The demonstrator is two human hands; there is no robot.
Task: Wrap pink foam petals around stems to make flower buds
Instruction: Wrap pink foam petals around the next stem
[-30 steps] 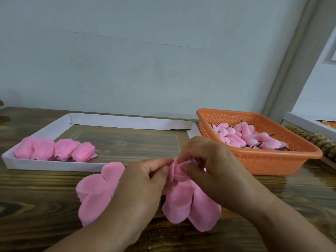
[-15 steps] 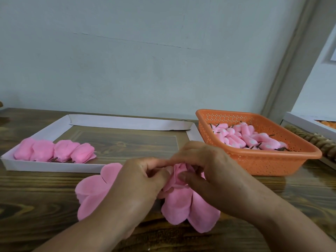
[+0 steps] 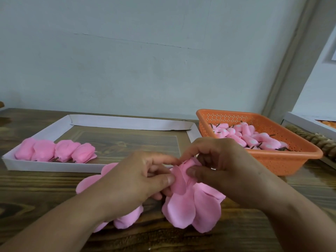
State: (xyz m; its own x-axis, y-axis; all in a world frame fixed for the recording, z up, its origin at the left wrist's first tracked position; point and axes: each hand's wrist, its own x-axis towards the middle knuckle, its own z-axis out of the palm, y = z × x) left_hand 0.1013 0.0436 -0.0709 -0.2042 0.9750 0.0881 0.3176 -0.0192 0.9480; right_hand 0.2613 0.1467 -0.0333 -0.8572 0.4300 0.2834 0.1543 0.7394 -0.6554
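1. Head view, hands: left hand (image 3: pixel 138 180) and right hand (image 3: pixel 223 171) meet over the near middle of the bench (image 3: pixel 36 193). Both sets of fingers are curled and pinching the same pink petal piece (image 3: pixel 183 177); left thumb tip and right thumb tip press its raised, curled part from either side.
2. Head view, change: a second ago the upper petal stood as a small loose flap between the fingertips. Now it is rolled tighter and folded over, with the right fingers closed further over the top. Both hands have dropped slightly toward the bench.
3. Head view, meaning: judged, the first wrap around the core is nearly closed. The stem itself is hidden inside the fingers.
4. Head view, remaining petals: two broad lobes (image 3: pixel 196 210) hang unwrapped below the right hand; more loose petals (image 3: pixel 91 182) lie under the left wrist.
5. Head view, surroundings: four finished buds (image 3: pixel 56 150) lie at the left end of the white tray (image 3: pixel 45 167). The orange basket (image 3: pixel 283 160), far right, holds the stemmed cores (image 3: pixel 251 138).
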